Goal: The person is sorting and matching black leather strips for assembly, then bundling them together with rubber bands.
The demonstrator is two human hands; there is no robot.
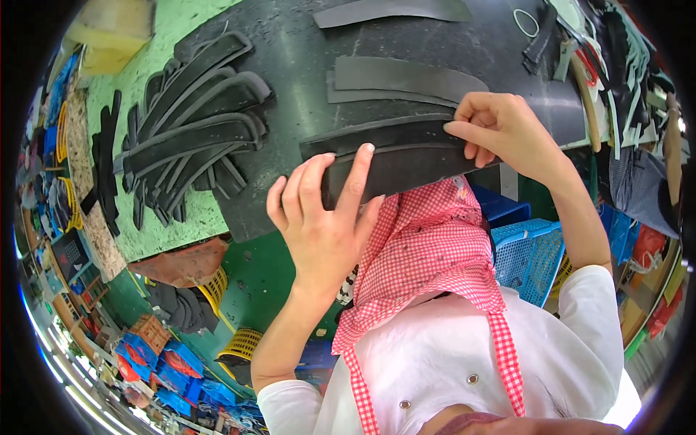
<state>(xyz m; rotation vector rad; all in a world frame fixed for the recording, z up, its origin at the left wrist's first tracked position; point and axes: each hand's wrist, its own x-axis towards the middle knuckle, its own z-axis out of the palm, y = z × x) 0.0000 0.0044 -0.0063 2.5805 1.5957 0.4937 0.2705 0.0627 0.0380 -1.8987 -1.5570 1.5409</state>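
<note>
Left hand [320,206], spread, rests on the black strip [409,135] at the dark mat's [293,94] near edge, seemingly steadying it. Right hand [505,132], apart, bunches at its right end; whether gripping, I can't tell.

One left hand [319,230], one right hand [507,132]. Under grip: black pieces [406,134], count unclear. Beyond: three grey strips [402,75]. Left: one heap of black strips [192,127], uncountable. Bodyward: one gingham apron [428,250], two shirt snaps [473,378].

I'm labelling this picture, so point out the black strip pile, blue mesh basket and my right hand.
Black strip pile [192,142], head view: top strip's middle.
Blue mesh basket [538,254], head view: mesh side.
Right hand [512,129], head view: back of the hand.
</note>
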